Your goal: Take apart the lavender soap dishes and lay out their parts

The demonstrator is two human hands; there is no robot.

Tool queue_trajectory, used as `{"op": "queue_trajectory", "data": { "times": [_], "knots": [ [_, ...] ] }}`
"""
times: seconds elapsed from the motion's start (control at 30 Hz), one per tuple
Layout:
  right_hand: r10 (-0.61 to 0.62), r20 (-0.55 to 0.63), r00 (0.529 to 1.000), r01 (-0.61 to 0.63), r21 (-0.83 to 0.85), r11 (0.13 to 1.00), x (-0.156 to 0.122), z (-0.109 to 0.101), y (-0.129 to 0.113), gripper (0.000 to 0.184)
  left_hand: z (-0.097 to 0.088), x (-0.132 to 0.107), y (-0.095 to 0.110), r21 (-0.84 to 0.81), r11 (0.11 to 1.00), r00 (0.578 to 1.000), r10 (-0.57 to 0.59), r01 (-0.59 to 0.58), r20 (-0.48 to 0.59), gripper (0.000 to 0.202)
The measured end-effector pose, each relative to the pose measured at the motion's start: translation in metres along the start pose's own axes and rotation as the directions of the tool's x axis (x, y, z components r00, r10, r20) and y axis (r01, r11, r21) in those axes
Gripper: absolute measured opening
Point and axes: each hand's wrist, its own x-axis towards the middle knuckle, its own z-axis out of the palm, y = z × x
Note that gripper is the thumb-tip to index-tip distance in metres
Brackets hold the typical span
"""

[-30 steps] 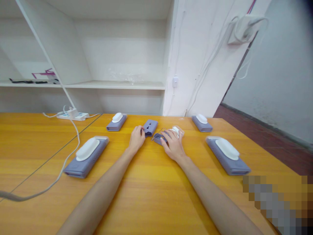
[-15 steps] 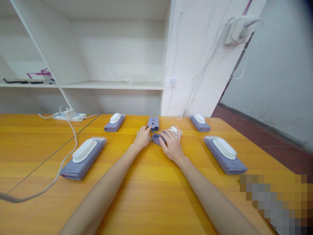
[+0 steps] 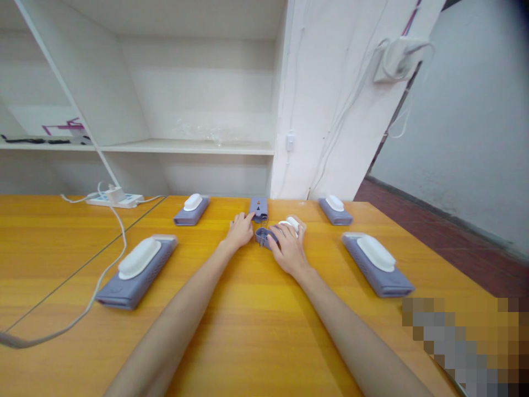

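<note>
My left hand (image 3: 240,229) lies on the table with its index finger stretched to the near corner of an upright-patterned purple-grey case (image 3: 259,206); it grips nothing that I can see. The case has small dark cut-outs on its top. My right hand (image 3: 289,248) has thumb and fingers on a small hollow purple-grey part (image 3: 261,237), partly covering it. Thin wire-like lines run between that part and the case; they are too small to make out. Just beyond my right fingers lies a white rounded piece with a clear cover (image 3: 293,222).
White-topped purple-grey cases lie at the left front (image 3: 138,270), left back (image 3: 192,208), right back (image 3: 335,209) and right front (image 3: 377,263). A white cable (image 3: 109,264) crosses the table's left side from a power strip (image 3: 115,199). White shelves (image 3: 190,148) stand behind.
The small hollow part has turned slightly, and more of its open inside shows by my right thumb. A dark coil beside my left fingertips no longer shows there. The view has shifted slightly.
</note>
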Motion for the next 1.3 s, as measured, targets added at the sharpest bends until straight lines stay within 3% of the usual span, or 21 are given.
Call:
{"op": "queue_trajectory", "data": {
  "times": [0.13,0.37,0.57,0.83,0.97,1.07,1.17,1.3],
  "knots": [
    [0.004,-0.001,1.0,-0.004,-0.001,1.0,0.0,0.002,0.001,0.031,-0.011,0.0,0.002,-0.054,0.998,1.0,0.02,-0.02,-0.006,0.036],
    [0.008,0.027,1.0,-0.009,0.007,1.0,0.0,0.001,0.001,0.032,-0.025,-0.008,0.021,-0.147,0.982,0.962,0.151,-0.12,0.226,0.038],
    [0.024,0.047,0.999,-0.025,0.01,1.0,-0.001,0.005,0.004,0.031,-0.03,-0.01,0.032,-0.055,0.994,0.961,0.11,-0.099,0.252,0.024],
    [0.043,0.047,0.998,-0.043,-0.006,0.999,0.0,0.004,0.002,0.03,-0.038,-0.009,0.027,-0.059,0.993,0.952,0.113,-0.1,0.286,0.019],
    [0.075,-0.027,0.997,-0.076,-0.042,0.996,0.001,0.003,0.003,0.029,-0.038,-0.009,0.025,-0.091,0.993,0.953,0.104,-0.081,0.284,0.025],
    [0.178,-0.145,0.973,-0.189,-0.067,0.98,0.001,0.005,0.008,0.027,-0.039,-0.009,0.025,-0.122,0.991,0.957,0.089,-0.057,0.277,0.031],
    [0.27,-0.225,0.936,-0.291,-0.066,0.954,0.0,0.009,0.014,0.024,-0.042,-0.01,0.026,-0.227,0.974,0.948,0.06,0.013,0.311,0.033],
    [0.308,-0.253,0.917,-0.339,-0.09,0.936,-0.001,0.012,0.017,0.021,-0.044,-0.011,0.025,-0.357,0.93,0.943,0.039,0.087,0.332,0.033]
  ]
}}
